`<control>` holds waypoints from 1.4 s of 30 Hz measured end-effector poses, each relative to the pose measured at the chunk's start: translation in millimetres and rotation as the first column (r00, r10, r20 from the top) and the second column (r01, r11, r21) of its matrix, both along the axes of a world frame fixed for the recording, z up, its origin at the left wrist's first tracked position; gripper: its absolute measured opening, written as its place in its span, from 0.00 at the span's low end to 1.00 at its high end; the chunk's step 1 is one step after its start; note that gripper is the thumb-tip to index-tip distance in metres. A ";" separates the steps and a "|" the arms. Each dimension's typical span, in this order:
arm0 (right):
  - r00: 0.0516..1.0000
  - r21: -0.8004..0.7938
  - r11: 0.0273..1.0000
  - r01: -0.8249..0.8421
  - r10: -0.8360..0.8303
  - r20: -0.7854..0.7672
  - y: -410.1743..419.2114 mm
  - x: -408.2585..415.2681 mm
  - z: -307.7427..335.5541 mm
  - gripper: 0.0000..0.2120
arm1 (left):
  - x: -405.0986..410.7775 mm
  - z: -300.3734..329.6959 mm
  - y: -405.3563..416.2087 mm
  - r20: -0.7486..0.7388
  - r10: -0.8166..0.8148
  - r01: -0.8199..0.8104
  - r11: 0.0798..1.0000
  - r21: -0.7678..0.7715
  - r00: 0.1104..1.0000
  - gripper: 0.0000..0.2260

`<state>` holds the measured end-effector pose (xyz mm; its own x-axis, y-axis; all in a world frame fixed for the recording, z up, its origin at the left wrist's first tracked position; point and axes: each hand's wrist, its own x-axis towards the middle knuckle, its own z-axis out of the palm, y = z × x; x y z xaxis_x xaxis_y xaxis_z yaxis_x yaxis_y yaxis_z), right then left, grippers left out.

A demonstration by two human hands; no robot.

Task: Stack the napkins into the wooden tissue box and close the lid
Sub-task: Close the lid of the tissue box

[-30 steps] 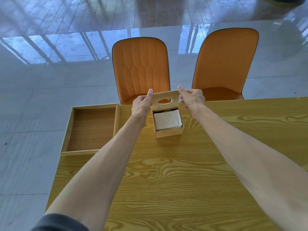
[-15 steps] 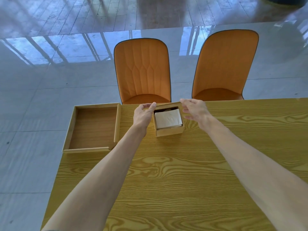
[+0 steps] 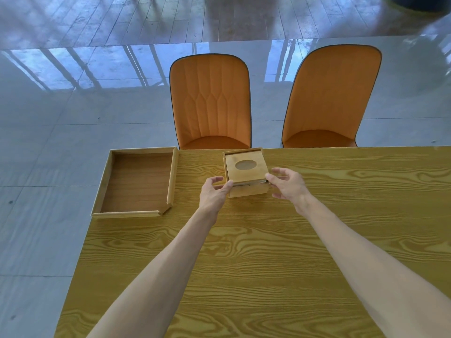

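Head view, looking down: one wooden tissue box (image 3: pixel 246 175) sits on the table (image 3: pixel 244 252) near its far edge. It is a small square box of pale, smooth wood. Its lid (image 3: pixel 246 168) lies flat across the top with a thin dark gap showing along the near edge, and one oval opening is cut in the middle. Something pale shows faintly through the oval; the napkins cannot be made out otherwise.

Two bare hands flank the box. The left hand (image 3: pixel 213 192) is just left of the box's near corner, fingers spread and curled loosely, thumb tip touching that corner of the lid. The right hand (image 3: pixel 288 184) is just right of the box, fingers likewise splayed, with a fingertip at the lid's near right corner. Neither hand is clasped around anything.

Left of the box, well apart, one shallow rectangular wooden tray (image 3: pixel 170 176) overhangs the table's left edge; its floor is darker brown. Beyond the box stand two orange chairs (image 3: pixel 211 101) with padded, dark-piped backs; the one straight behind is stitch-quilted. The tabletop is yellow wood with bold wavy grain, and the floor is glossy tile.
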<state>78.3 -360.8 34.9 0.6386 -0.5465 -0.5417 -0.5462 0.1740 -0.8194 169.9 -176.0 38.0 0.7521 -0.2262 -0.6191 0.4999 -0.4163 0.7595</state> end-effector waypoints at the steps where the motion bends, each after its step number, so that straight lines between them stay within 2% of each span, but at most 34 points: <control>1: 1.000 -0.011 1.000 0.000 0.000 -0.003 -0.2 -0.2 -2.1 0.21 | 0.3 -1.4 -0.4 0.000 -0.001 0.001 1.000 -0.002 1.000 0.19; 11: 0.993 -0.171 0.979 -0.107 0.098 -0.059 -3.6 4.1 -12.1 0.22 | 3.0 -16.7 -2.8 0.026 0.010 -0.010 1.000 0.007 1.000 0.17; 18: 0.971 -0.427 0.873 -0.235 0.190 -0.147 -3.5 10.9 -11.9 0.25 | 6.0 -23.8 -3.3 0.021 0.017 -0.017 1.000 -0.011 1.000 0.18; 20: 0.967 -0.534 0.806 -0.254 0.205 -0.151 -2.0 15.8 -10.9 0.25 | 7.6 -24.2 -2.5 0.017 0.014 -0.014 1.000 -0.015 1.000 0.18; 23: 0.953 -0.732 0.612 -0.299 0.231 -0.197 4.1 26.1 -7.5 0.19 | 10.2 -23.6 -2.1 0.040 -0.002 0.002 1.000 -0.009 0.999 0.19; 26: 0.922 -0.809 0.456 -0.371 0.286 -0.262 13.0 39.6 -2.7 0.14 | 11.4 -20.3 -4.3 0.158 -0.076 0.068 0.996 0.056 0.984 0.20; 28: 0.899 -0.830 0.373 -0.415 0.310 -0.311 18.8 48.4 -0.6 0.14 | 12.1 -19.5 -7.0 0.287 -0.185 0.143 0.977 0.160 0.940 0.23; 30: 0.874 -0.843 0.290 -0.454 0.329 -0.357 22.8 56.8 0.8 0.15 | 12.9 -20.6 -9.5 0.422 -0.338 0.217 0.926 0.309 0.841 0.28; 32: 0.848 -0.841 0.227 -0.491 0.348 -0.400 25.4 63.9 3.4 0.15 | 14.2 -22.1 -11.6 0.491 -0.445 0.258 0.878 0.403 0.749 0.30; 37: 0.774 -0.807 0.103 -0.581 0.379 -0.508 25.6 76.3 5.1 0.15 | 18.2 -31.4 -12.2 0.431 -0.582 0.347 0.788 0.509 0.689 0.31; 42: 0.717 -0.777 0.003 -0.629 0.387 -0.579 25.2 89.1 7.1 0.12 | 17.2 -41.9 -10.7 0.419 -0.579 0.363 0.793 0.489 0.700 0.31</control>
